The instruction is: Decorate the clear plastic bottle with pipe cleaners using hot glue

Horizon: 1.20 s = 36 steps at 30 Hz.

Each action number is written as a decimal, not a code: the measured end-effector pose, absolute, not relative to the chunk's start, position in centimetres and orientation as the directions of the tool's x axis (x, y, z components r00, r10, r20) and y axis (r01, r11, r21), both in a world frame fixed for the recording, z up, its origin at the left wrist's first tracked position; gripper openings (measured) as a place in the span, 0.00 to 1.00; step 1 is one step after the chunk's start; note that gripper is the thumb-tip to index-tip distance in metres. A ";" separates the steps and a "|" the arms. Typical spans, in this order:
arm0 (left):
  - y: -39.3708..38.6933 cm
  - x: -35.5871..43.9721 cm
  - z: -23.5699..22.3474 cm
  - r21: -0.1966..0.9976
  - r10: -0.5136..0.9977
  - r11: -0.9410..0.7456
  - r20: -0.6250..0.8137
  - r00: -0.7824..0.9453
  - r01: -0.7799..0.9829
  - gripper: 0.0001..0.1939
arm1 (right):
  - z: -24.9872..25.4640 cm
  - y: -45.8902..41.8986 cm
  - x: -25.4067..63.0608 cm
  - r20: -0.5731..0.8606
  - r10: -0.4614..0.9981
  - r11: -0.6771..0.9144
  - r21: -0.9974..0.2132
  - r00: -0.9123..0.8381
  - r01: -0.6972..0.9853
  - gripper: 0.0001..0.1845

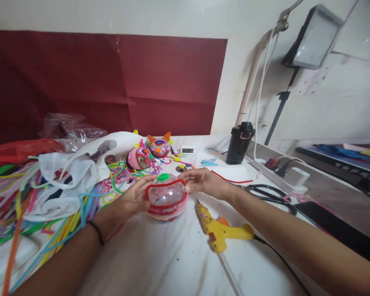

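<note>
Between my two hands rests a round clear plastic ball (167,194) on the white table. Pink fuzzy strips wrap its lower part, a red pipe cleaner (165,206) outlines a window on its front, and a green disc (163,177) sits on top. My left hand (136,195) grips the ball's left side, thumb near the red outline's corner. From the right, my right hand (200,183) pinches the outline's edge with thumb and fingers. A yellow glue gun (218,230) with a clear glue stick lies just right of the ball, its nozzle toward it.
Pipe cleaners (58,234) in many colours heap at the left, beside a white bag (61,181). Two decorated balls (138,158) stand behind. At the right are a black bottle (239,144), scissors (265,193), a power strip (277,174) and a black phone (339,230).
</note>
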<state>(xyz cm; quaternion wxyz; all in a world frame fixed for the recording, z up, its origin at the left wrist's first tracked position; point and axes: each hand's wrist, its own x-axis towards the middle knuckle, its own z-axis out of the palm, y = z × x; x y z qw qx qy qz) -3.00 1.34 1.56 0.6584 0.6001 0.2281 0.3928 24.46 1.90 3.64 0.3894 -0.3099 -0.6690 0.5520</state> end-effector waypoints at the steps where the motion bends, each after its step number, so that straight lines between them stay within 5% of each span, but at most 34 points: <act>1: 1.4 -3.0 1.3 0.971 0.782 -0.028 0.169 0.600 -0.237 0.41 | 3.5 1.6 24.6 0.177 0.849 0.197 -0.980 -0.498 -0.011 0.23; 9: 1.0 -2.9 0.7 0.995 0.739 -0.001 0.065 0.670 -0.096 0.50 | 2.2 -0.2 25.3 0.179 0.853 0.208 -0.978 -0.490 0.004 0.24; 15: 1.0 -2.8 0.6 0.999 0.745 -0.019 0.046 0.666 -0.048 0.41 | 1.8 -0.5 25.4 0.183 0.846 0.208 -0.978 -0.500 -0.006 0.24; 36: 0.8 -2.8 1.2 0.985 0.744 -0.129 0.021 0.668 0.113 0.39 | 1.9 -1.8 25.5 0.137 0.854 0.170 -0.985 -0.502 0.022 0.24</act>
